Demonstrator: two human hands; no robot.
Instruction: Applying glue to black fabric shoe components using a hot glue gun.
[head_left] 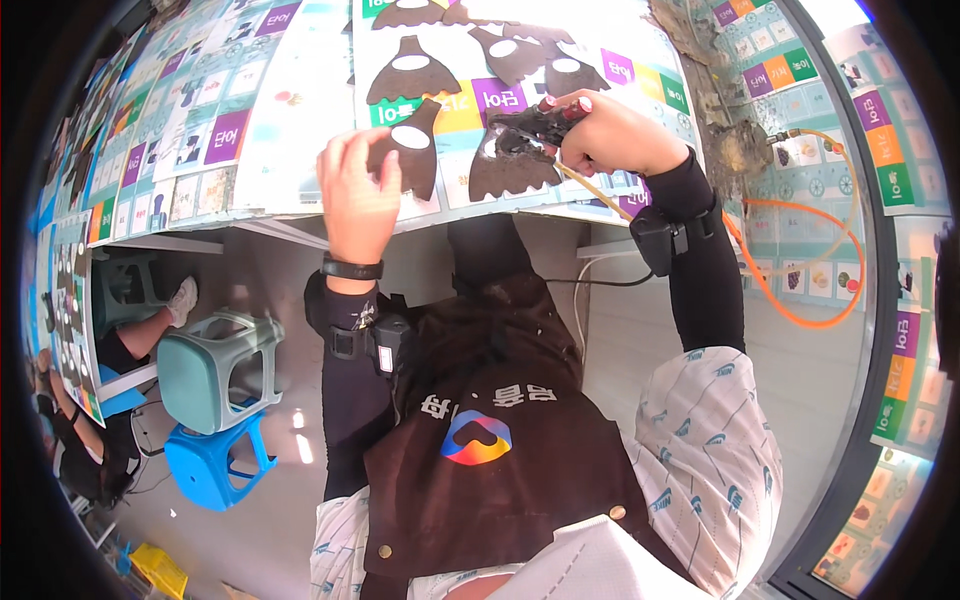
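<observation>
My right hand [622, 140] is closed round a small dark spray gun [540, 124] with red parts, and a thin yellowish hose [592, 190] runs down from it. Beneath the gun lies a dark brown, flared cut piece [512, 180] with a wavy lower edge; the gun partly covers its pale patch. My left hand [358, 190] has its fingers apart at the left edge of a similar brown piece [420, 168] with a white oval. Whether the fingertips touch that piece I cannot tell.
Several more brown pieces [412, 78] lie farther back on the printed table [310, 60]. An orange hose [800, 322] loops at the right. Below left stand a grey-green stool [195, 380] and a blue stool [205, 470]. Another person's leg [150, 330] shows at the left.
</observation>
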